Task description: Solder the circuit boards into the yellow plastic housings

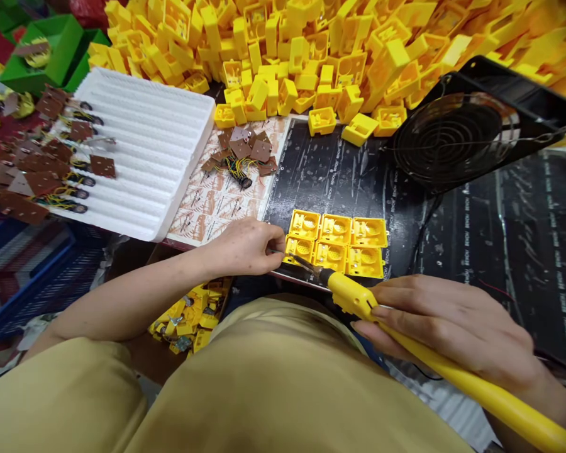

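A yellow soldering iron (353, 296) lies in my right hand (457, 333), whose fingers wrap around its handle. Its tip reaches left over the lower left one of several small yellow plastic housings (330, 257), set in two rows with their open sides up. Small metal contacts show inside them. My left hand (249, 245) is closed in a pinch beside that same housing. From its fingertips a thin strand of solder wire (277, 251) points toward the iron's tip. Exactly where tip and wire meet is too small to tell.
Many loose yellow housings (264, 63) are heaped at the back. A black fan (471, 132) stands at right on the black work surface (476, 233). At left are a ridged white foam tray (141, 138), brown boards with wires (38, 163), and another wired bunch (245, 151).
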Demonstrator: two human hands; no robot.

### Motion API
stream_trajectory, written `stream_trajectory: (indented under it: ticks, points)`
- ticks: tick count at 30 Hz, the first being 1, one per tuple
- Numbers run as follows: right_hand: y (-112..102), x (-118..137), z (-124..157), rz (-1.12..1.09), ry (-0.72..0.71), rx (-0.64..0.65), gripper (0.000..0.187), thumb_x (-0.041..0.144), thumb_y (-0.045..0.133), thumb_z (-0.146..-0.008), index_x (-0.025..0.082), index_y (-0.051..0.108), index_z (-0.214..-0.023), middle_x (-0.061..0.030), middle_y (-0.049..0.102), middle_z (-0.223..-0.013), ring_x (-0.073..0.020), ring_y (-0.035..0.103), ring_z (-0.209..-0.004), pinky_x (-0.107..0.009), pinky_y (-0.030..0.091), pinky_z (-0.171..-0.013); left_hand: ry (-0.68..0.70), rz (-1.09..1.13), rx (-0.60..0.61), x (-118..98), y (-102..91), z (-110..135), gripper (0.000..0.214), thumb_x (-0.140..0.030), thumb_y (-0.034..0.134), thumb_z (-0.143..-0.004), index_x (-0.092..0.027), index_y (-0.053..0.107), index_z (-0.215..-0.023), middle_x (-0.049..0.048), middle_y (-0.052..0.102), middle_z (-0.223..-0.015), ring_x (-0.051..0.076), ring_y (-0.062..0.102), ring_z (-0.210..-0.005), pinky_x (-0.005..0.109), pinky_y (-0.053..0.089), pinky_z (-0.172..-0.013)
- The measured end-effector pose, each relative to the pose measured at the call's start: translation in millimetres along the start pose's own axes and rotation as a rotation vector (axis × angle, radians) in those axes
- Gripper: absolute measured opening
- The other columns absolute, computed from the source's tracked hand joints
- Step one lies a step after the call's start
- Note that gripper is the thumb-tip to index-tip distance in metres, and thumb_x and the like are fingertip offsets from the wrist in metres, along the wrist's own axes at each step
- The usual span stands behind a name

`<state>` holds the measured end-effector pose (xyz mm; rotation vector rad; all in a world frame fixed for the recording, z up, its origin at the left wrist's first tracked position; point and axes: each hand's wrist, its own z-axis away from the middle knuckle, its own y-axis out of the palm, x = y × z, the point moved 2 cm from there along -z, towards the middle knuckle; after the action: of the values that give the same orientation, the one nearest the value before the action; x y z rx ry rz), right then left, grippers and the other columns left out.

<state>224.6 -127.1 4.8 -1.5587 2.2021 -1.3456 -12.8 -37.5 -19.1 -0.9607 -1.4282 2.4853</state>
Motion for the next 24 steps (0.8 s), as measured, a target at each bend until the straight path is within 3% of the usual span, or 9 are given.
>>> stream_trajectory:
  ticks: [3, 7, 13, 18, 24]
  points:
    - [-3.2, 1.4, -1.3, 0.009, -0.028, 0.027, 0.02, 0.014, 0.077, -0.082, 0.018, 0.059, -0.09, -0.0039, 0.071, -0.074, -0.0122, 0.069, -0.069, -0.025, 0.061, -0.065, -0.017, -0.006, 0.015, -2.4, -1.3, -1.4, 0.014, -0.018, 0.06, -0.073, -0.019, 0.073, -0.079, -0.0015, 0.073, -0.074, 0.013, 0.062, -0.065, 0.024, 0.037, -0.064]
    - [-4.5, 2.4, -5.6, 0.015, 0.039, 0.064, 0.019, 0.015, 0.075, -0.084, 0.019, 0.059, -0.092, -0.0034, 0.072, -0.076, -0.0131, 0.07, -0.071, -0.027, 0.061, -0.067, -0.036, -0.004, 0.043, -6.0, -3.7, -3.2, 0.016, -0.017, 0.06, -0.074, -0.019, 0.073, -0.081, -0.001, 0.075, -0.078, 0.014, 0.064, -0.068, 0.024, 0.039, -0.066]
    - [-10.1, -3.9, -4.2, 0.015, -0.098, 0.093, 0.015, 0.018, 0.073, -0.086, 0.017, 0.06, -0.092, -0.0037, 0.072, -0.076, -0.0133, 0.07, -0.07, -0.026, 0.061, -0.065, -0.048, -0.022, 0.042, -6.6, -4.7, -4.6, 0.015, -0.018, 0.06, -0.074, -0.019, 0.073, -0.08, -0.001, 0.075, -0.077, 0.015, 0.065, -0.069, 0.025, 0.04, -0.067]
    - [-23.0, -9.8, 7.0, -0.005, 0.02, 0.062, 0.023, 0.014, 0.077, -0.082, 0.021, 0.06, -0.095, -0.0017, 0.071, -0.077, -0.0138, 0.07, -0.073, -0.026, 0.062, -0.065, -0.021, -0.024, 0.043, -5.8, -4.9, -5.8, 0.011, -0.018, 0.061, -0.073, -0.019, 0.071, -0.077, -0.0008, 0.074, -0.075, 0.015, 0.066, -0.068, 0.024, 0.04, -0.065]
    - [-12.4, -6.0, 2.0, -0.058, -0.007, 0.068, 0.018, 0.01, 0.075, -0.084, 0.015, 0.059, -0.091, -0.0041, 0.069, -0.072, -0.0102, 0.068, -0.068, -0.022, 0.06, -0.065, -0.03, -0.027, 0.045, -6.8, -5.1, -6.8, 0.011, -0.016, 0.061, -0.072, -0.018, 0.07, -0.077, -0.0008, 0.073, -0.073, 0.014, 0.066, -0.068, 0.023, 0.041, -0.065]
